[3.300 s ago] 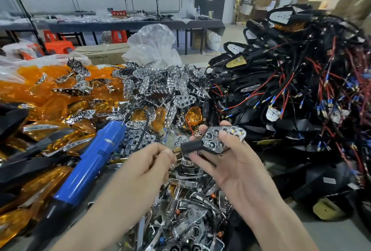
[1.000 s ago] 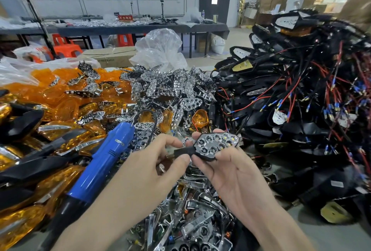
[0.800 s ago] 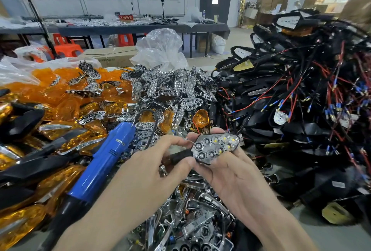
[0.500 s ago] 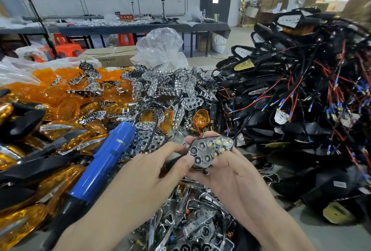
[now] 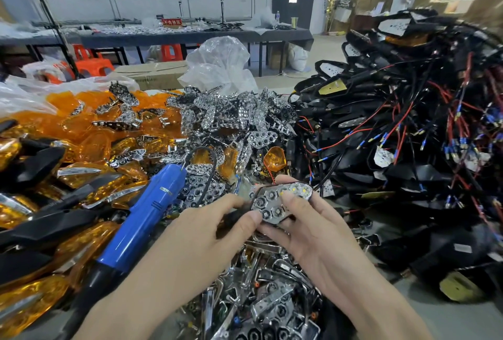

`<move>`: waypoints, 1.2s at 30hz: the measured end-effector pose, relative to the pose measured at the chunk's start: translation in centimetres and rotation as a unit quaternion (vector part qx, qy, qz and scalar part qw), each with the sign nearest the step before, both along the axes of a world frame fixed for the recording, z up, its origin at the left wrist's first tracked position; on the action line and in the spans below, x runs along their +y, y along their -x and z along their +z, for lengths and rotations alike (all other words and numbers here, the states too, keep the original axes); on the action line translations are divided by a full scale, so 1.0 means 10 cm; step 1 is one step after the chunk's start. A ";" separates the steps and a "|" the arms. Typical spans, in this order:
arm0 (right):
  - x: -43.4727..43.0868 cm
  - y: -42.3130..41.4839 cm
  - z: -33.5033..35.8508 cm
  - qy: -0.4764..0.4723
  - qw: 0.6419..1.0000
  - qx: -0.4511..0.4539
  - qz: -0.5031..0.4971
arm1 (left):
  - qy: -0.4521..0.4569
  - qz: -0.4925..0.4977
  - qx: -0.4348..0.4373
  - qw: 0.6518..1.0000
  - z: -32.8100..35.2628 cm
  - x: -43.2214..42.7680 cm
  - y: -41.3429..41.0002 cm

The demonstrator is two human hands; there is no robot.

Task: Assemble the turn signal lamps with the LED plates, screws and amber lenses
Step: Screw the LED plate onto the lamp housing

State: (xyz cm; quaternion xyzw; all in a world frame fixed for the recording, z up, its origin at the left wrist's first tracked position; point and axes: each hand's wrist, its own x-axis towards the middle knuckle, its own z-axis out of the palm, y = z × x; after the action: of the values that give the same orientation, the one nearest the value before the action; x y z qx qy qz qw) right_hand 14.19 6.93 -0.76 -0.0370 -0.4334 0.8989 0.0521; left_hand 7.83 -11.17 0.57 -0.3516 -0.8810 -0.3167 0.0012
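The lamp point(image 5: 280, 201) was held above the heap of chrome parts point(image 5: 261, 309), the right hand point(image 5: 304, 231) curled round its body and the left hand point(image 5: 215, 220) pinching its near end; its plate point(image 5: 272, 203), seemingly not yet screwed, could slip from its seat if either grip loosened.

LED plate point(image 5: 280, 203) looked chromed, mirror-glossy. Amber lenses point(image 5: 89, 124) were translucent plastic, smooth, glossy. Screwdriver body point(image 5: 147, 220) was blue plastic, smooth, satin. Lamp housings point(image 5: 54, 220) were black plastic, matt. Bag point(image 5: 220, 65) was clear film, crinkled, shiny. Box point(image 5: 152, 77) was brown cardboard, matt.
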 end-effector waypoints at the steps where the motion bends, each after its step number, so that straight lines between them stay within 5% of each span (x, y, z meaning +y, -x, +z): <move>1: 0.00 0.00 0.00 -0.001 1.000 -0.007 -0.006 | 0.001 -0.007 -0.007 1.000 0.00 -0.01 0.00; 6: -0.02 0.03 0.03 -0.006 0.996 -0.033 -0.082 | 0.015 -0.059 -0.088 0.994 0.02 -0.08 0.05; 12: 0.04 0.02 0.02 0.045 0.986 -0.019 -0.159 | 0.008 -0.054 -0.063 0.997 0.04 -0.09 0.05; 21: 0.03 0.00 0.01 0.143 0.977 0.069 -0.139 | -0.049 -0.043 -0.049 0.997 -0.08 -0.01 0.01; 36: 0.04 -0.04 0.05 0.134 0.981 0.095 -0.107 | -0.089 -0.043 -0.074 0.992 0.02 0.01 -0.05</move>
State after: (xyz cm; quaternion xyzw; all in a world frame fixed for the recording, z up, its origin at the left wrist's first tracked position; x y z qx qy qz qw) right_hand 14.55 7.29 -0.24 -0.0038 -0.2956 0.9375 0.1833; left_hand 8.29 -11.10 0.79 -0.3635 -0.8310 -0.4185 -0.0461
